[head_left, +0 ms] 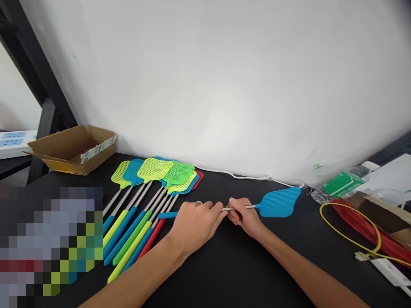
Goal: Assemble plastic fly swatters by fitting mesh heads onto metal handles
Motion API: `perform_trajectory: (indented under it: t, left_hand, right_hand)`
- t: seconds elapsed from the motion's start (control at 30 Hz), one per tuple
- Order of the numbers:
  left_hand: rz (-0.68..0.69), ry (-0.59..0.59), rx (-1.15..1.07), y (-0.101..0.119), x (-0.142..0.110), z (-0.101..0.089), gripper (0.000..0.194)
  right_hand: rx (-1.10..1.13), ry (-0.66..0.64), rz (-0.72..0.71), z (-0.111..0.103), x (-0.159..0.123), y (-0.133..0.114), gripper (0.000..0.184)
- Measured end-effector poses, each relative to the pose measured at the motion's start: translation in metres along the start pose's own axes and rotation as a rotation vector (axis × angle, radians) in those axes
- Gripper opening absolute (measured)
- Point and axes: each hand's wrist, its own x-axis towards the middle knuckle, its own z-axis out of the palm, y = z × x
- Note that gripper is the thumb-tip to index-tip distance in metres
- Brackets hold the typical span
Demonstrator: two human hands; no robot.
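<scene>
My left hand [195,224] and my right hand [244,217] both hold a blue plastic fly swatter [279,203] level above the black table. Its blue handle [167,215] pokes out to the left of my left hand, which is closed around the swatter's shaft. My right fingers pinch the thin metal shaft [239,207] close to the mesh head. To the left lies a fanned row of several fly swatters [150,201] in lime, green, blue and red, their heads overlapping, just beyond my left hand.
A low cardboard box [73,149] stands at the far left, beside a white power strip [14,143]. A pixelated patch [48,239] hides the lower left. At the right are a plastic bottle [343,182], a yellow cable [349,226], red material [369,226] and a paper bag [382,209].
</scene>
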Motion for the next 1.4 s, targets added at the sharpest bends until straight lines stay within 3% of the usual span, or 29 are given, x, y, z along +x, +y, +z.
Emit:
perform_trajectory:
  t: [0.33, 0.67, 1.4]
  left_hand:
    - [0.041, 0.051, -0.001, 0.004, -0.005, 0.002, 0.027]
    - [-0.003, -0.003, -0.069, 0.006, -0.004, -0.003, 0.028]
    - [-0.013, 0.01, -0.059, 0.003, 0.001, -0.004, 0.026]
  right_hand:
    - [-0.095, -0.033, -0.038, 0.007, -0.002, -0.015, 0.064]
    - [-0.036, -0.04, -0.026, 0.003, -0.002, -0.006, 0.062]
    - [-0.076, -0.067, -0.054, 0.001, -0.002, -0.005, 0.056]
